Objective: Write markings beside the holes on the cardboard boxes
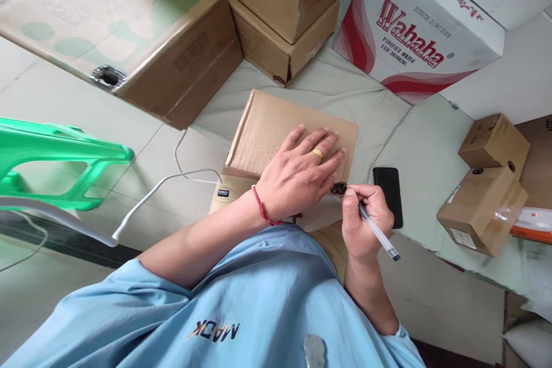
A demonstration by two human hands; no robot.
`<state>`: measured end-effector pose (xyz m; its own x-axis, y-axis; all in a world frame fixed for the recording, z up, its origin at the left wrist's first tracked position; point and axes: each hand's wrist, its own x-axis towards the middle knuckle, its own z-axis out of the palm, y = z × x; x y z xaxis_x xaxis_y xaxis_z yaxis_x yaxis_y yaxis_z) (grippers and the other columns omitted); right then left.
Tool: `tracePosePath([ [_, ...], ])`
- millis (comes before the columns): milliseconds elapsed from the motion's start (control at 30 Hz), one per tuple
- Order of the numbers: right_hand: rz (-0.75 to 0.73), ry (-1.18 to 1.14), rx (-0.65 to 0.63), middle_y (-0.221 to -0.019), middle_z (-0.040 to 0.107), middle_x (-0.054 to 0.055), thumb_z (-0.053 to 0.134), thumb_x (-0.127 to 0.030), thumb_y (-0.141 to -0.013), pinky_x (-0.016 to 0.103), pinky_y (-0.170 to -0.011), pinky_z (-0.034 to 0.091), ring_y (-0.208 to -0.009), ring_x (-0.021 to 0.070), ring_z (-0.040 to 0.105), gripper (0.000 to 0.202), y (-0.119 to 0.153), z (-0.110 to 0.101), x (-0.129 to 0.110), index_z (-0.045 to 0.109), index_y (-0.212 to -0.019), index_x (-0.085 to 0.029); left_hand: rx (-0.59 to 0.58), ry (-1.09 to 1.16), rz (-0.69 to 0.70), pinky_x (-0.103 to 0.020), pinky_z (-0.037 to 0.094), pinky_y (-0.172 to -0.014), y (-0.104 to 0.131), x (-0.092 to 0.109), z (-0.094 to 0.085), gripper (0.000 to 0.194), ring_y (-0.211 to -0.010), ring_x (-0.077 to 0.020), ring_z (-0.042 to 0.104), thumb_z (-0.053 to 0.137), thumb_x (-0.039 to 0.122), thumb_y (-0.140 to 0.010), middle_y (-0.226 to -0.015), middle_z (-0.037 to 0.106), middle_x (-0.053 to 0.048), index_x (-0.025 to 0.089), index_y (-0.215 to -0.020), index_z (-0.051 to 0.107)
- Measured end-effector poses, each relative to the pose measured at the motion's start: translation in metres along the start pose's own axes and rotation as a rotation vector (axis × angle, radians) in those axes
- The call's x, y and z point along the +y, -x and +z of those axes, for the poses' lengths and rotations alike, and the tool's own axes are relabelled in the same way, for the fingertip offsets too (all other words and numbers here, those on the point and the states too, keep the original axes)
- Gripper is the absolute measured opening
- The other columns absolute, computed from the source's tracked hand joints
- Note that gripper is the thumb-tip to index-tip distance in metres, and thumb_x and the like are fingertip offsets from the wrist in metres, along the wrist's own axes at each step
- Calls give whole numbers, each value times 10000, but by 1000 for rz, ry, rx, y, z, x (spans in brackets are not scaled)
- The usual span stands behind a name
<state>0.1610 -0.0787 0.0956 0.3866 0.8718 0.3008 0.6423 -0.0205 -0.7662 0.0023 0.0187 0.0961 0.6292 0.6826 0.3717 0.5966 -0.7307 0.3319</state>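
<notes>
**Carton marking: pen at the near corner**

Your left hand (302, 175) lies flat, fingers spread, pressing the small cardboard carton (276, 132). Your right hand (364, 221) pinches a clear-barrelled pen (378, 234), its tip at a dark circular mark (338, 188) just beyond your left fingertips. Keep that palm firm; corrugated board flexes. A glossy black phone (388, 195) lies just right of your knuckles.

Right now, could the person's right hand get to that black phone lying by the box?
Probably yes. The right hand, gripping a pen, is just beside the black phone, with bare cloth between them, though the pen fills its grip.
</notes>
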Motion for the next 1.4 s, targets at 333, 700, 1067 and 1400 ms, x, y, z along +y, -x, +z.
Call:
tracePosePath([
  [333, 17, -58, 23, -667, 658, -24, 685, -348, -1001, 255, -565, 493, -577, 131, 585, 164, -2, -7, 10, 729, -916, -215, 1, 18, -6, -656, 410, -1272, 0, 1, 0, 393, -1527, -370, 560, 507, 278, -1118, -1621, 615, -180, 175, -1432, 721],
  [700, 43, -64, -20, -643, 631, -37, 683, -309, -980, 249, -549, 466, -550, 122, 563, 149, -2, -14, 15, 727, -880, -207, 14, -29, 8, -638, 433, -1258, 0, 0, 1, 382, -1516, -358, 576, 514, 291, -1122, -1614, 627, -161, 175, -1426, 712],
  [1067, 28, -73, -10, -649, 638, -38, 686, -292, -982, 250, -560, 474, -562, 124, 574, 126, -1, -13, 15, 729, -897, -210, 17, -27, 9, -644, 439, -1257, 0, 0, 1, 387, -1511, -363, 581, 518, 291, -1120, -1613, 626, -166, 168, -1429, 716],
  [1400, 32, -99, -1, -648, 633, -43, 691, -260, -970, 244, -555, 467, -556, 116, 570, 99, -2, -12, 18, 728, -895, -207, 27, -33, 17, -643, 450, -1249, 0, -1, 1, 392, -1503, -364, 588, 505, 298, -1126, -1605, 634, -167, 163, -1425, 719],
])
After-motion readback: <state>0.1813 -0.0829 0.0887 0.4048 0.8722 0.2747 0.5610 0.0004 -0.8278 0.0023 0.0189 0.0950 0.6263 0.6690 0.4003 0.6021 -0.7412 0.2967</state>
